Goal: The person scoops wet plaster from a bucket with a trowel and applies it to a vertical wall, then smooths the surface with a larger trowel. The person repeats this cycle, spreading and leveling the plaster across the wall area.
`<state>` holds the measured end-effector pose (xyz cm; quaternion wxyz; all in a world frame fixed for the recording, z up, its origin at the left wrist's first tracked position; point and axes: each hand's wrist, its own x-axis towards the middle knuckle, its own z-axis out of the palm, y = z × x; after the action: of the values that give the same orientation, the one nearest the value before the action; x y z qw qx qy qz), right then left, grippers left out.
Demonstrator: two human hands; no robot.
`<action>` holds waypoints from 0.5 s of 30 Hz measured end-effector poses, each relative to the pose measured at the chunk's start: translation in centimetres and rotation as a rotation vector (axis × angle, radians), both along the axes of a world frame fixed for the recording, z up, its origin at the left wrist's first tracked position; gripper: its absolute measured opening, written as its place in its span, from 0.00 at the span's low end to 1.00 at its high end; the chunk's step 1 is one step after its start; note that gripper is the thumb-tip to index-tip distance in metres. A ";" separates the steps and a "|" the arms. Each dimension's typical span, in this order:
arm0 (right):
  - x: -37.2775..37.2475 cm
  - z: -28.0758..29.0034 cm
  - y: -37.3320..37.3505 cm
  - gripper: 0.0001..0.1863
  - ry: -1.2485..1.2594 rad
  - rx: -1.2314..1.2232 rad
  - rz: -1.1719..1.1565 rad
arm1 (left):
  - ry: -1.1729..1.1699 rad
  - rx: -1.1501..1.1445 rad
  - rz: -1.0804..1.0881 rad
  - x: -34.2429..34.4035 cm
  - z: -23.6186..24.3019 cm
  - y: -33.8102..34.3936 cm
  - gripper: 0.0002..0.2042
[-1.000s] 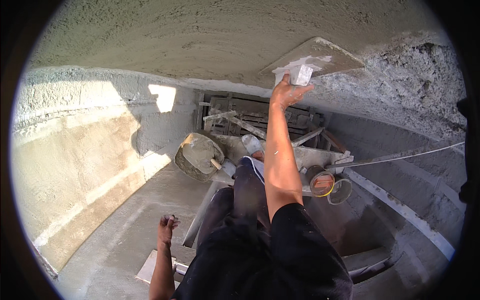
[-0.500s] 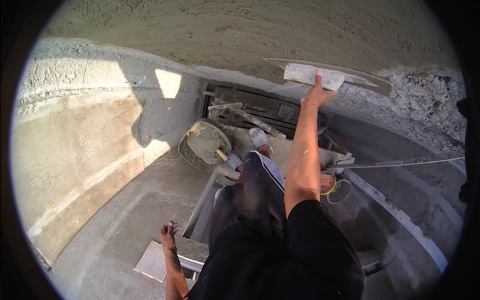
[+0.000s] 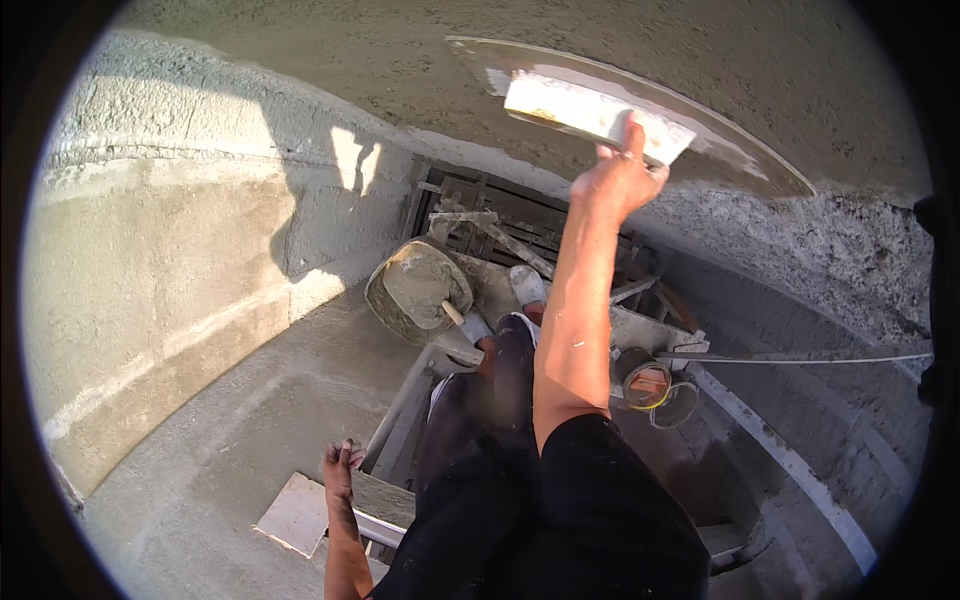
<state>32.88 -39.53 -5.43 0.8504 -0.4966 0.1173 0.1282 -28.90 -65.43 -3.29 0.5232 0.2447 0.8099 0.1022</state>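
My right hand (image 3: pixel 622 180) reaches up and grips the pale, block-like back of a long plastering float (image 3: pixel 560 100), its thumb laid along the block. The float's long thin blade lies against the damp grey plaster of the wall (image 3: pixel 400 60). Rough, lumpy plaster (image 3: pixel 820 235) lies just below the blade's right end. Low on the left, my left hand (image 3: pixel 343 468) hangs beside a metal frame, fingers loosely bent and partly apart, with nothing visible in it. A square pale board (image 3: pixel 295 515) lies near that hand.
A tub of wet mortar (image 3: pixel 415 285) with a wooden-handled tool (image 3: pixel 455 312) stands by my feet on a narrow plank platform (image 3: pixel 490 285). Buckets (image 3: pixel 648 380) hang or stand at its right. A long thin bar (image 3: pixel 800 357) juts rightward. Lumber is stacked behind.
My right hand has moved the float up and to the left across the wall, and its blade is tilted more. My left hand has barely moved. The view has shifted slightly.
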 end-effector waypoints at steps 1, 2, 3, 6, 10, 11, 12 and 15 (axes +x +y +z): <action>1.2 1.9 -0.9 0.26 -0.116 -0.034 -0.094 | -0.022 0.020 0.017 -0.7 0.1 -1.1 0.14; 2.3 3.9 -1.6 0.25 -0.218 -0.123 -0.169 | -0.011 0.013 0.049 -1.3 0.1 -2.4 0.14; 2.8 5.7 -1.5 0.25 -0.403 -0.068 -0.181 | 0.007 -0.014 0.076 -1.6 0.4 -4.0 0.14; 1.1 9.0 2.7 0.30 -0.705 -0.132 -0.191 | 0.018 -0.041 0.124 -1.4 -0.2 -6.9 0.14; -5.4 7.0 10.7 0.38 -1.079 -0.473 -0.039 | -0.084 -0.017 0.178 1.3 -2.3 -7.0 0.14; -7.0 5.4 12.2 0.38 -1.258 -0.692 -0.033 | -0.087 -0.038 0.182 2.2 -2.6 -6.5 0.14; -8.3 3.7 13.2 0.39 -1.478 -0.833 -0.054 | -0.125 -0.002 0.187 3.0 -2.9 -5.8 0.13; -9.9 -0.1 12.5 0.42 -1.525 -1.153 0.319 | -0.184 0.107 0.192 4.9 -3.6 -4.0 0.11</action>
<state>23.01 -27.06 -5.54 0.2965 -0.7971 -0.4899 -0.1916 -23.96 -69.44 -6.87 0.5693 0.1833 0.7716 0.2167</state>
